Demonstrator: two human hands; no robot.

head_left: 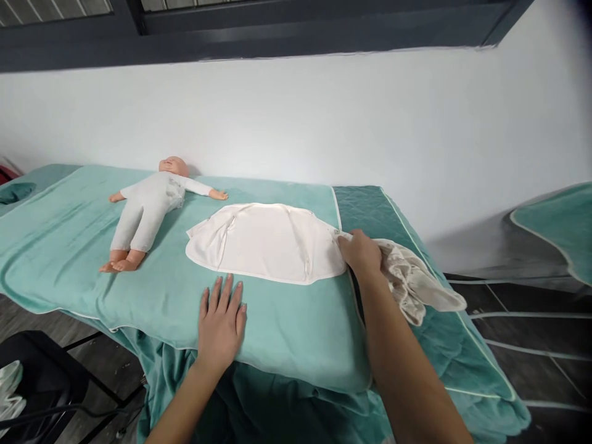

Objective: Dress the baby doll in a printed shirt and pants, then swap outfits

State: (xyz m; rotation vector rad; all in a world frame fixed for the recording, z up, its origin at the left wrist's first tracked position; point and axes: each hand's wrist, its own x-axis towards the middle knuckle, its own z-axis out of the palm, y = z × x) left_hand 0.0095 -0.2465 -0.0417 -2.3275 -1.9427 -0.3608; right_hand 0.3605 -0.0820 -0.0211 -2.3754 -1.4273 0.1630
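Observation:
A white cloth piece (266,243) with curved ends and what look like small snaps lies spread on the green blanket (296,327). My left hand (222,320) rests flat on the blanket, fingers a little apart, with the fingertips just at the near edge of the cloth. At the cloth's right end, my right hand (363,253) has its fingers closed on the corner; the fingertips are partly hidden. Just beyond that hand, a crumpled off-white cloth (411,280) lies in a heap. A baby doll (150,200) in a white bodysuit lies face up to the left.
A white wall (287,123) runs behind the bed, below a dark window frame (259,31). Darker green quilted bedding (462,351) covers the right end. At lower left stands a black chair (41,370). Metal bars (522,316) and another green cloth (559,228) are at the right.

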